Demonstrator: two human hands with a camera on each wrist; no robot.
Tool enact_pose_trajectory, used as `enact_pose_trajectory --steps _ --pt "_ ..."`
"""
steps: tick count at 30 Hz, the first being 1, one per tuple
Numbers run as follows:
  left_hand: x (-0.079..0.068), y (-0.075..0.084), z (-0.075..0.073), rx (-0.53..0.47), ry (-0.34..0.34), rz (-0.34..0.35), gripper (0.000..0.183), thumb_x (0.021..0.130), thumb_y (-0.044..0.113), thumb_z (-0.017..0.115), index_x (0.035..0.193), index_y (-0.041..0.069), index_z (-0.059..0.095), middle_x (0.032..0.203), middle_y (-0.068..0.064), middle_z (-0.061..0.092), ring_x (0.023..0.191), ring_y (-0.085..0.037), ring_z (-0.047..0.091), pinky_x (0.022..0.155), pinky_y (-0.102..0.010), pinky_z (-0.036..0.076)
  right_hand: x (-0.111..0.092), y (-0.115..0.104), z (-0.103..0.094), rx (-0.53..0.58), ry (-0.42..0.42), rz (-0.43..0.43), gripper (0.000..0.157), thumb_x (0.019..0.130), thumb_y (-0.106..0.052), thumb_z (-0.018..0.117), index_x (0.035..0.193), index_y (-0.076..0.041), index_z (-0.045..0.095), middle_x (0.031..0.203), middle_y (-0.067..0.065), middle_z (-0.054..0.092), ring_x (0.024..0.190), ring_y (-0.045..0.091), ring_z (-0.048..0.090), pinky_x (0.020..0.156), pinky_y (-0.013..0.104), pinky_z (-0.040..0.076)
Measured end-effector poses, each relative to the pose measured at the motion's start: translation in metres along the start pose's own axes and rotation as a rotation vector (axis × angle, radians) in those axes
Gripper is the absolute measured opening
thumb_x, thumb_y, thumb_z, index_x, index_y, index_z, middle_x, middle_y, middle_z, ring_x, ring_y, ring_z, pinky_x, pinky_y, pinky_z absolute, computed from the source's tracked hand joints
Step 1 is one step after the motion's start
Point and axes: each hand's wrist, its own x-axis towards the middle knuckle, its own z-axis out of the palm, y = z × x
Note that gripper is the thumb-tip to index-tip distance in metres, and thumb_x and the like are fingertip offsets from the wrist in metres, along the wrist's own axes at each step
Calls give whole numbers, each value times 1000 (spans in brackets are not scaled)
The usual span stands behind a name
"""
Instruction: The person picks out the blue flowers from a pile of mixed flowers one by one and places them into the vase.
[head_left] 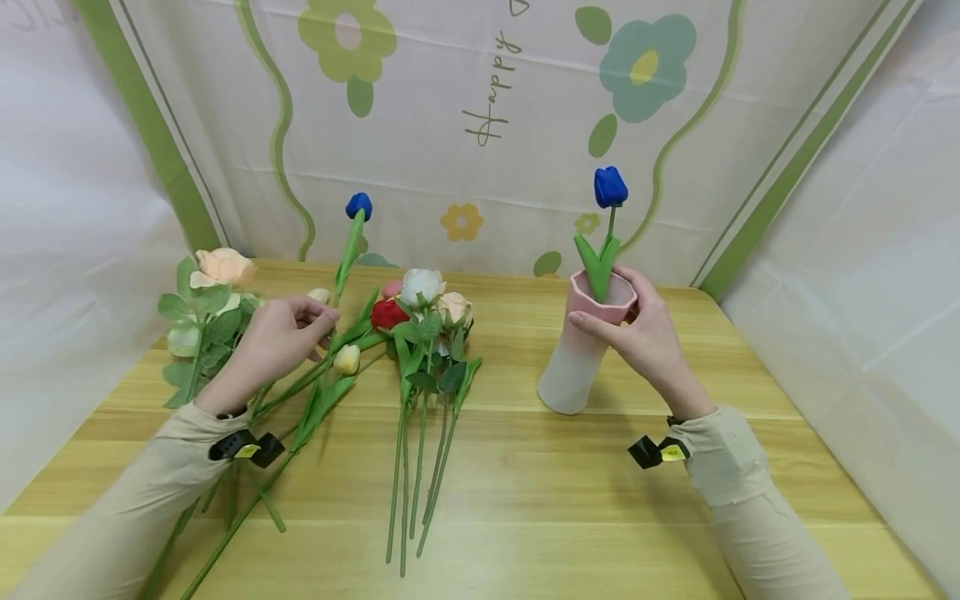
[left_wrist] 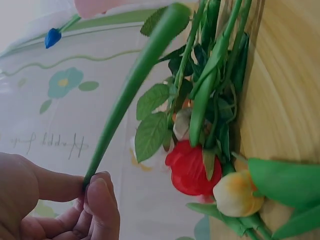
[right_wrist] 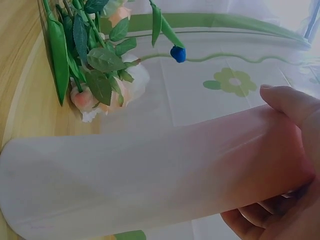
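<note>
In head view, pinches in left hand [head_left: 281, 337] a blue tulip [head_left: 359, 206]; with right hand [head_left: 651, 335] grips vase [head_left: 576, 358] on table [head_left: 517, 475], with second tulip [head_left: 611, 187] inside. Left wrist view: holds green stem [left_wrist: 116, 111] between fingertips [left_wrist: 101, 195]. Right wrist view: clasps smooth pink-to-white vase.

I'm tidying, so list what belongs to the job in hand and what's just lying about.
In use:
vase, gripped by the right hand
blue tulip in the vase
second blue tulip, pinched by the left hand

Lying about, perhaps for later:
middle bunch of mixed flowers
left pile with a peach rose
</note>
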Motion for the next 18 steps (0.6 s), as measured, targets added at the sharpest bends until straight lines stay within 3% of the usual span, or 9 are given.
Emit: enact_pose_trajectory --steps 9,14,18 --pt "-3 5 9 -15 -16 23 28 102 27 57 102 1 68 74 -11 65 64 -32 64 54 -33 53 0 -3 -4 45 16 -35 74 82 -20 83 145 -13 45 132 6 53 107 20 52 81 27 46" --pt "-6 11 10 11 -6 43 30 102 30 57 102 2 69 74 -9 65 62 -29 64 53 -31 52 -1 -11 -8 75 45 -41 72 84 -19 80 145 -5 44 135 9 52 118 21 50 94 27 43" --pt "-7 13 13 12 -1 41 28 102 28 57 101 3 69 74 -8 66 61 -26 64 53 -32 52 -1 -13 -10 89 82 -45 71 85 -20 80 142 0 44 132 11 53 117 21 51 93 25 44"
